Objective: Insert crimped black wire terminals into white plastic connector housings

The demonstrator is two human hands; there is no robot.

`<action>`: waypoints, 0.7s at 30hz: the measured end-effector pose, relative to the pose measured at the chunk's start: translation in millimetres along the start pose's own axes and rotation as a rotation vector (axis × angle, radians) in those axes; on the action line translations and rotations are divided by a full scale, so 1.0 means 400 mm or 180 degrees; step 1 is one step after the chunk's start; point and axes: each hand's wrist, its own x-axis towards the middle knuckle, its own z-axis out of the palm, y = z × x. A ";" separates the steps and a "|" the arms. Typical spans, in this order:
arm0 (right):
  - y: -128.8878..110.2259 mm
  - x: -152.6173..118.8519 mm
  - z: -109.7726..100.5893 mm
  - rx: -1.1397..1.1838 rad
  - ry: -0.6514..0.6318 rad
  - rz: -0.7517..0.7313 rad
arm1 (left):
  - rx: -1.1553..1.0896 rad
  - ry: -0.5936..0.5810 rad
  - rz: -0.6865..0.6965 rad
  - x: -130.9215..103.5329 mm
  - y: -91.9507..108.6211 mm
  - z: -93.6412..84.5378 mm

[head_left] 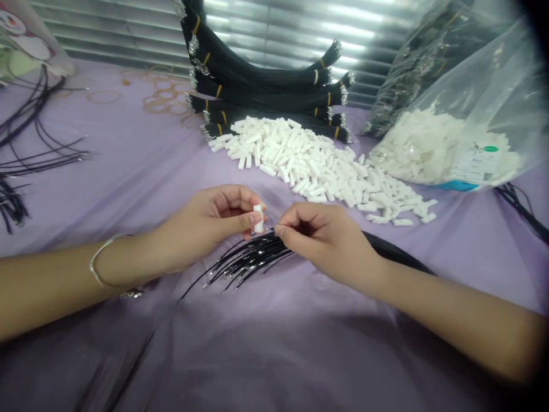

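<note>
Dark strands [131, 369] blur lower left; at centre, a small white block [258, 220] stands upright, pinched by the left hand [210, 220]; the right hand [328, 234], angled inward, pinches a wire tip [270, 229].

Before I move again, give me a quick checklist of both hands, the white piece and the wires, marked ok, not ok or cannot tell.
1. Left hand pinching one white piece: ok.
2. Right hand pinching a wire near its tip: ok.
3. Wire tip touching the white piece: cannot tell, too small.
4. Ends of the black wire bundle evened up: not ok, they fan out unevenly.
5. More white pieces available: ok, a pile lies beyond the hands.
</note>
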 end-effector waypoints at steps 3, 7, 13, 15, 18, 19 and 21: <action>-0.001 -0.001 -0.001 0.0058 0.0024 0.0042 | 0.0021 0.0021 -0.0013 0.001 0.003 0.003; -0.002 0.000 -0.001 0.0052 0.0062 0.0042 | 0.0095 -0.0010 0.0022 0.001 0.004 0.005; -0.002 -0.002 -0.004 0.0025 0.0121 0.0087 | 0.0229 0.0089 0.0052 0.006 0.007 0.003; -0.001 -0.001 -0.005 0.0025 0.0105 0.0107 | 0.0200 0.0130 0.0007 0.009 0.009 0.002; -0.001 0.001 -0.005 0.0005 0.0081 0.0124 | 0.0122 0.0041 -0.0012 0.012 0.012 0.004; -0.002 0.002 -0.004 0.0004 0.0083 0.0125 | 0.0108 0.0015 -0.0016 0.013 0.012 0.005; -0.003 0.002 -0.003 0.0001 0.0082 0.0125 | 0.0086 -0.0004 -0.0018 0.013 0.013 0.005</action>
